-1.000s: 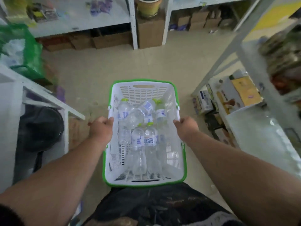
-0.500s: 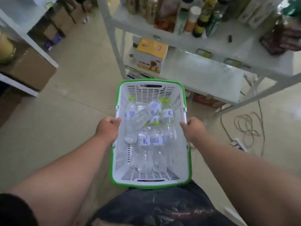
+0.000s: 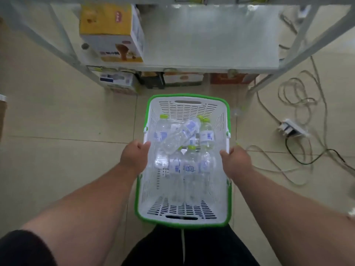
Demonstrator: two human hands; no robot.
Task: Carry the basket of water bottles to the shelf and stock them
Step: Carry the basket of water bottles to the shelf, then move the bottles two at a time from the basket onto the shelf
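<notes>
I hold a white slotted basket with a green rim (image 3: 187,107) in front of my waist, above the tiled floor. My left hand (image 3: 134,157) grips its left side and my right hand (image 3: 237,160) grips its right side. Inside lie several clear water bottles (image 3: 178,138) with lime-green caps and blue-and-white labels, piled loosely, one lying across the others. Straight ahead stands the white metal shelf (image 3: 211,45), whose low board is mostly bare on the right.
A yellow and white carton (image 3: 111,31) sits on the shelf's left part. Boxes (image 3: 119,83) are stored on the floor beneath the shelf. Tangled cables and a white power strip (image 3: 292,128) lie on the floor at the right.
The view has swung round and I now face the shelf squarely and closer, looking down at its low board. Both hands have kept their grip on the basket's sides.
</notes>
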